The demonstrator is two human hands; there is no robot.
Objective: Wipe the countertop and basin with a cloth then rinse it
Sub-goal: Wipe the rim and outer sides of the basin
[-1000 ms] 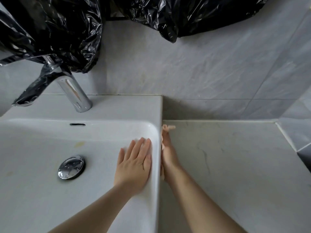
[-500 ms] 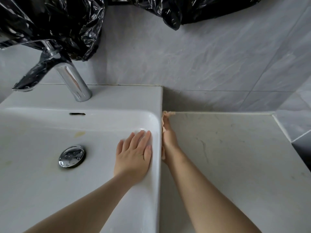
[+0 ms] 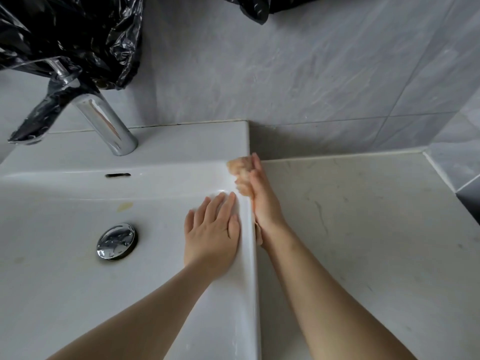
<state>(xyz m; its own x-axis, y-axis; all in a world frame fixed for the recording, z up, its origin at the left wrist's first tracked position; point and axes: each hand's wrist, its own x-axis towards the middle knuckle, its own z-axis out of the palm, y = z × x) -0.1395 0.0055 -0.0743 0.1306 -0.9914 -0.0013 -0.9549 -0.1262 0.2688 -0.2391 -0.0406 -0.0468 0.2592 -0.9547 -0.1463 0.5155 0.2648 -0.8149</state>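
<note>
My right hand [image 3: 263, 201] grips a pale peach cloth [image 3: 240, 166] and presses it on the right rim of the white basin [image 3: 65, 268], near the rim's back corner. Part of the cloth sticks out past my fingertips, and a bit shows under my wrist. My left hand [image 3: 211, 235] lies flat with fingers spread on the inner right wall of the basin, holding nothing. The beige stone countertop [image 3: 376, 242] stretches to the right of the basin, lower than its rim.
A chrome faucet [image 3: 104, 120] wrapped in black plastic [image 3: 65, 40] stands at the basin's back left. A chrome drain plug [image 3: 116, 240] sits in the bowl, with a yellowish stain [image 3: 124, 206] behind it. Grey tiled wall [image 3: 311, 74] closes the back and right.
My right hand has slid the cloth up from the gap beside the basin onto the back corner of its rim. My left hand has stayed in place.
</note>
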